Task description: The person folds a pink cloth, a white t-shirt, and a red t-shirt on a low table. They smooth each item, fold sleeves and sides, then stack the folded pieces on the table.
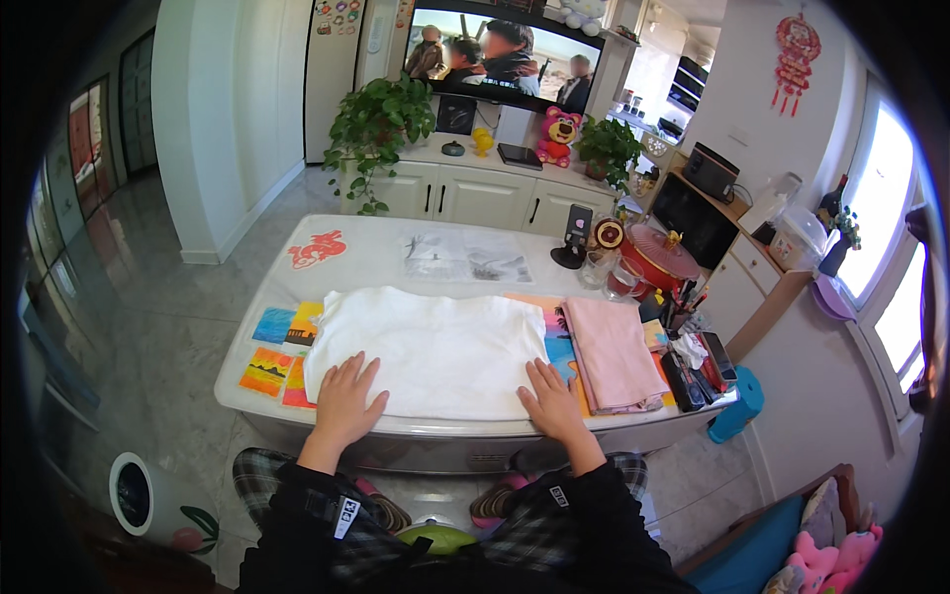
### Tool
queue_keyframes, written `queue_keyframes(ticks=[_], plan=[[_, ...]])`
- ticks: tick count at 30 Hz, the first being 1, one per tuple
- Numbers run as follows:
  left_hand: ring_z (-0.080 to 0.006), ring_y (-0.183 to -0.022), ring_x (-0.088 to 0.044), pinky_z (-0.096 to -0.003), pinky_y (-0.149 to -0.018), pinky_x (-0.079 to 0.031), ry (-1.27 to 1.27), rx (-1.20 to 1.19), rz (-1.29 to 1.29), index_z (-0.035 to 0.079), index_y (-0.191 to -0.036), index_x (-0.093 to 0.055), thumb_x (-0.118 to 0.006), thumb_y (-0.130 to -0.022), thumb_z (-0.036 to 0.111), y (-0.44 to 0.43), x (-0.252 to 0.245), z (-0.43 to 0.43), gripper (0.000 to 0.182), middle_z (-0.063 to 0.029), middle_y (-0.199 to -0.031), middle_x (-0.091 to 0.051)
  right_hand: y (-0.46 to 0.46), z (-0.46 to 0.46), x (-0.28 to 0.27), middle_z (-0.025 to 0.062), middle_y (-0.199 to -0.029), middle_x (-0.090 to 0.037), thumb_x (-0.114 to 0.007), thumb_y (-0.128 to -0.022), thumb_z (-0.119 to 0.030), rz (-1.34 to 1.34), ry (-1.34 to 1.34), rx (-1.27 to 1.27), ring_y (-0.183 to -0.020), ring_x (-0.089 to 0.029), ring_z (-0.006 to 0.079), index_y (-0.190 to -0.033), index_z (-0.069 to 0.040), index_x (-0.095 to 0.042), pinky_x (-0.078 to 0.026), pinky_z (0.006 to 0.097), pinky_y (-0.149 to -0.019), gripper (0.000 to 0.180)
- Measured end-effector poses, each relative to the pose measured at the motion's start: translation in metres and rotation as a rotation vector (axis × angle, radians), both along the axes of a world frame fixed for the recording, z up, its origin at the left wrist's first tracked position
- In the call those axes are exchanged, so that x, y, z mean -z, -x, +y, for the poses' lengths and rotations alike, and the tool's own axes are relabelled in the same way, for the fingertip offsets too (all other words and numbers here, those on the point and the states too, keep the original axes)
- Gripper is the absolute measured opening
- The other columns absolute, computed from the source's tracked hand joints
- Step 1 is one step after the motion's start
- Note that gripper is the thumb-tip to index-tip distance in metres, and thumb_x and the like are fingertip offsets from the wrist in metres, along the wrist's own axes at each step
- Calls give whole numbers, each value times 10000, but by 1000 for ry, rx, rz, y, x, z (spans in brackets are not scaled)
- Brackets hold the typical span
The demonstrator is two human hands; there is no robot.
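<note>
A white cloth garment (430, 353) lies flat and folded into a wide rectangle on the white tabletop (356, 237), with slight ripples along its far edge. My left hand (347, 401) rests palm down, fingers spread, on its near left corner. On the near right corner lies my right hand (551, 397), also flat with the fingers apart. Neither hand grips anything. Right of the garment is a folded pink cloth (614, 355), close to my right hand. What lies under my palms is hidden.
Colourful pictures (266, 371) show beside the garment. Along the table's right side stand a phone on a stand (573, 236), glass mugs (623, 279), a red lidded pot (662, 256) and a black case (683, 381). A blue stool (736, 405) stands beyond; a white bin (159, 501) is at lower left.
</note>
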State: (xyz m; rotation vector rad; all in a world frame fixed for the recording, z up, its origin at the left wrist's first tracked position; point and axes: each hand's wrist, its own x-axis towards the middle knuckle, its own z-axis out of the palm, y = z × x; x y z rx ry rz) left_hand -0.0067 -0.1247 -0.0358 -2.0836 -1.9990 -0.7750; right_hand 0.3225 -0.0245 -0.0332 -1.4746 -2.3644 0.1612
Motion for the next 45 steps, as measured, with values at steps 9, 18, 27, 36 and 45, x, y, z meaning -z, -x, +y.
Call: queue_keyframes(ticks=[9, 18, 27, 36, 45], plan=[[-319, -1270, -323, -463, -1039, -232, 186, 178, -47, 64, -1262, -441, -623, -765, 419, 46, -15, -23, 637, -158, -1338, -393, -18, -4, -8, 102, -1388, -348, -548, -809, -472, -14, -86, -247, -1312, -253, 304, -1332, -98, -370, -148, 510, -1053, 667], [-277, -1063, -541, -335, -876, -457, 68, 343, 49, 57, -1138, -546, -645, -751, 107, 81, -17, -24, 403, -128, -1166, -552, -33, -7, -25, 141, -1187, -532, -631, -769, -105, 179, 21, -426, -1155, -462, 323, -1183, -59, -507, -393, 363, -948, 434], [-308, -974, -577, -356, -820, -479, 143, 381, 79, 88, -1153, -535, -548, -718, -13, 83, -33, -19, 447, -135, -1121, -573, -25, -11, -37, 91, -1162, -535, -553, -685, 20, -109, -236, -457, -1092, -495, 267, -1205, -113, -491, -351, 400, -959, 540], [-330, -1059, -525, -374, -888, -436, 224, 256, 330, 138, -1243, -465, -534, -751, 20, 54, -39, -17, 511, -175, -1192, -510, -2, -15, -24, 50, -1095, -571, -590, -667, -19, -37, -391, -412, -1051, -513, 225, -1164, -115, -508, -327, 441, -965, 513], [-331, -1039, -537, -372, -881, -444, 75, 238, 130, 79, -1162, -512, -585, -720, 26, 66, -16, -16, 452, -157, -1152, -542, -10, -7, -13, 119, -1011, -617, -546, -659, 69, 211, -313, -407, -921, -586, 294, -1031, -66, -598, -472, 363, -788, 399]])
